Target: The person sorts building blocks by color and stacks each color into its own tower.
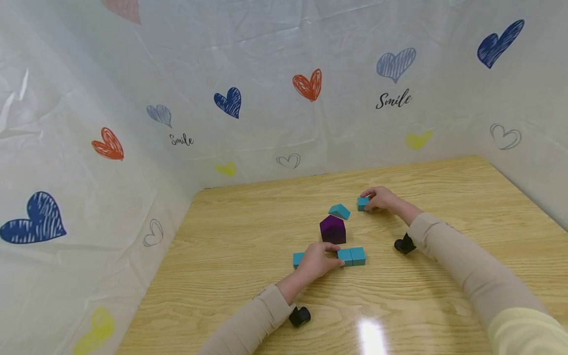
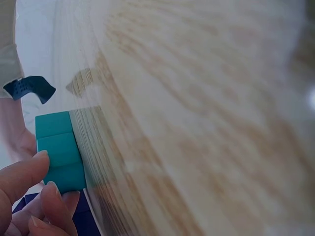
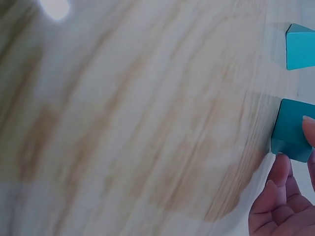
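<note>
The right hand (image 3: 285,206) shows only its fingers at the lower right corner, and they hold a teal block (image 3: 291,129) between them: one fingertip lies on the block's right face, another touches its lower edge. Beyond the held block, near it but apart, lies a second teal block (image 3: 300,46). Both rest on a light wooden table (image 3: 128,123), whose grain looks blurred.

Light wood-grain table (image 1: 248,236); white plastic sheet walls (image 1: 266,128) printed with coloured hearts, "Smile" lettering; glare patch near front edge.
</note>
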Demonstrator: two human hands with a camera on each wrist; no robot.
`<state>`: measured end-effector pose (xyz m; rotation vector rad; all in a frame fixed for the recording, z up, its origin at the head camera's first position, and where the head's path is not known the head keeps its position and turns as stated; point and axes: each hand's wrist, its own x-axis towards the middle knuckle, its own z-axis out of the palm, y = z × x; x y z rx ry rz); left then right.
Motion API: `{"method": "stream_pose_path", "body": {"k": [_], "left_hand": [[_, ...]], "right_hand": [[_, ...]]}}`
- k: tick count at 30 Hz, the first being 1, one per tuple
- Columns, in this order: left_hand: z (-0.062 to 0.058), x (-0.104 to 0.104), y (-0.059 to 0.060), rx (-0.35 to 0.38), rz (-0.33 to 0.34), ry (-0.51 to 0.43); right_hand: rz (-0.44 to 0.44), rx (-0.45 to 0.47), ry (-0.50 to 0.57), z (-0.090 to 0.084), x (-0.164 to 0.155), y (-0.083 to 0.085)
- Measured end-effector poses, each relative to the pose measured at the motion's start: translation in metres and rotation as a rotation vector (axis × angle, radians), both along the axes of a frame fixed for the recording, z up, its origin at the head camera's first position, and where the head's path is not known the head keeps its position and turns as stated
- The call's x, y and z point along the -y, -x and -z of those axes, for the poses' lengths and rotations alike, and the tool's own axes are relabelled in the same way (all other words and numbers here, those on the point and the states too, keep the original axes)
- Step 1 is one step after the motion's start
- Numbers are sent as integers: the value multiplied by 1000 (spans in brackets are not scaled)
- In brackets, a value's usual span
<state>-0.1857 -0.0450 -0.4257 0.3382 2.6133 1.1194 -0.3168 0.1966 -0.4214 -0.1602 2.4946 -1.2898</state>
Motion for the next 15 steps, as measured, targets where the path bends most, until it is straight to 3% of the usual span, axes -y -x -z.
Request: {"method": "stream_pose_path", "body": {"k": [15], "left_hand": [[0,-1,0,-25,5,34]], "right_hand": [[31,59,45,5,-5,0]]}}
